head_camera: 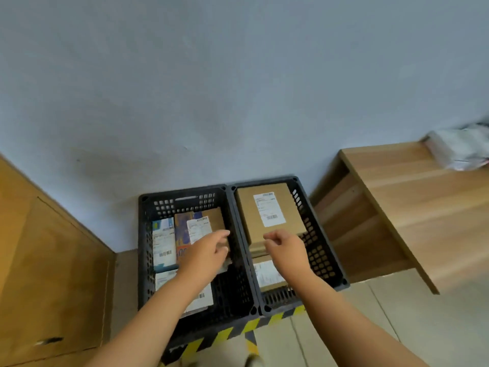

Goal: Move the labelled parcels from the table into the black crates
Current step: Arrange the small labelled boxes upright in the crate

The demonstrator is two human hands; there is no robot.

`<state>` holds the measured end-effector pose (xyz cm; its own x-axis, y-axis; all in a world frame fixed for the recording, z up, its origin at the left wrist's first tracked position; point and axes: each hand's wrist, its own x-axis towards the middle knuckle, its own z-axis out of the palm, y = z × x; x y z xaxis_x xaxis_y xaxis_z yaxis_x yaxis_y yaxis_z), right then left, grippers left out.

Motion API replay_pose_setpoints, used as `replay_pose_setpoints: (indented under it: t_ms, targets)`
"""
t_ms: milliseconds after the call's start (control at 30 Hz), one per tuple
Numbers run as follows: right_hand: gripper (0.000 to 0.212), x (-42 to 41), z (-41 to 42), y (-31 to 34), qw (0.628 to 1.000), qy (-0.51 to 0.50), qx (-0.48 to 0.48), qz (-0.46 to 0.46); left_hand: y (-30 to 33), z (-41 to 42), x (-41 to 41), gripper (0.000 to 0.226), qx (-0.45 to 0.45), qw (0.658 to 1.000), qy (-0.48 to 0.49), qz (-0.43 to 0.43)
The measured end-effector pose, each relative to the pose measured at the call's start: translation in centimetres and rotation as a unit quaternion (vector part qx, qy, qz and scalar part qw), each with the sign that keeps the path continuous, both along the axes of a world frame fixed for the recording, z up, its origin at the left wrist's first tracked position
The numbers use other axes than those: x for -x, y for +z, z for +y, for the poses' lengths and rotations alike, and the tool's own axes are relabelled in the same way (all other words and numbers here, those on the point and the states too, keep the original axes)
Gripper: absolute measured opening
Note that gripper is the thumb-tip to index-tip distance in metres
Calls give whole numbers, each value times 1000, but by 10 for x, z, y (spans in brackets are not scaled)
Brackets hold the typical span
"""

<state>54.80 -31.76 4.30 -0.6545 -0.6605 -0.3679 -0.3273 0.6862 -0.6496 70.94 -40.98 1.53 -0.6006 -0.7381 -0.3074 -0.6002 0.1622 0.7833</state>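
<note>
Both forearms reached over two black crates holding labelled parcels. Left hand was loosely open over the left crate; right hand curled, empty. Placing looked finished; next meant fetching a wrapped parcel from the table.

Tiled floor — two black crates side by side, wooden table — white parcels
</note>
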Motion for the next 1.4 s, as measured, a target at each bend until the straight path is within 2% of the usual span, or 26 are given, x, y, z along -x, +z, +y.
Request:
replay_pose_setpoints:
  t_ms: [200, 400, 767, 1033, 1400]
  targets:
    - [19, 36, 56, 44, 996, -73, 41, 24, 45, 37, 68, 40, 15, 997, -56, 54]
    - [16, 98, 129, 69, 988, -128, 69, 51, 76, 94, 143, 37, 27, 991, -115, 67]
    - [16, 271, 320, 107, 960, -243, 126, 59, 123, 267, 337, 36, 69, 976, -184, 97]
    - [15, 367, 428, 131, 956, -250, 130, 77, 136, 360, 438, 36, 49, 970, -207, 117]
    - [17, 480, 475, 129, 954, -256, 141, 62, 125, 388, 559, 33, 31, 970, -195, 142]
